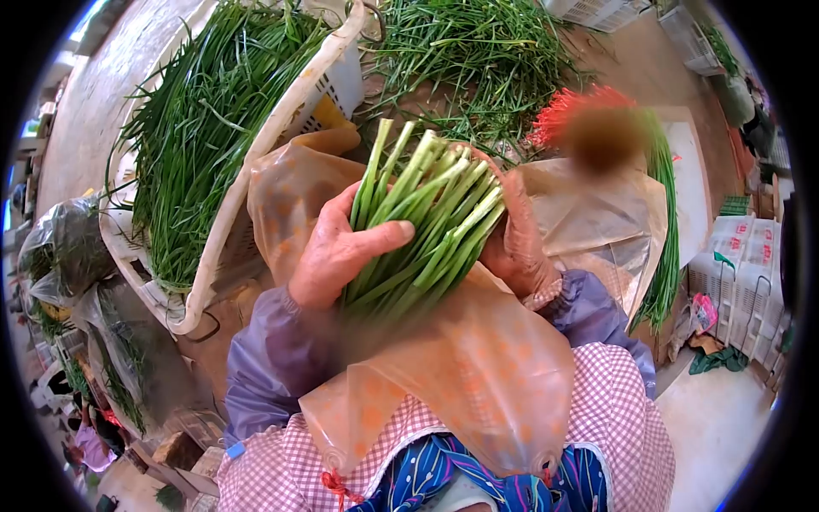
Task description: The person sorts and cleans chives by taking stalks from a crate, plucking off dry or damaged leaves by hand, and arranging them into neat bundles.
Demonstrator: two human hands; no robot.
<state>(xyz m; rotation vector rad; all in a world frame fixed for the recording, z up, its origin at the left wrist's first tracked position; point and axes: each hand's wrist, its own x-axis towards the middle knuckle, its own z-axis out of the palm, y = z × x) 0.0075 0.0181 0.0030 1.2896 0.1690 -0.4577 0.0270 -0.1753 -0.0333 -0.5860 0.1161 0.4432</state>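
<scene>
A thick bunch of garlic chives (426, 213) stands tilted between my hands, its pale cut ends pointing up and away from me. My left hand (337, 247) is closed around the near left side, with the thumb laid across the stalks. On the other side, my right hand (522, 239) cups the bunch; its fingers are mostly hidden behind the stems. The leafy lower part blurs out above the translucent plastic apron (478, 367) on my lap.
At left, a white plastic crate (209, 264) holds loose chives. A heap of green leaves (478, 51) lies on the floor ahead. Right of my hands are red ties (572, 111), a long chive bundle (661, 239) and a white board (689, 171). A dark round blur covers part of that area.
</scene>
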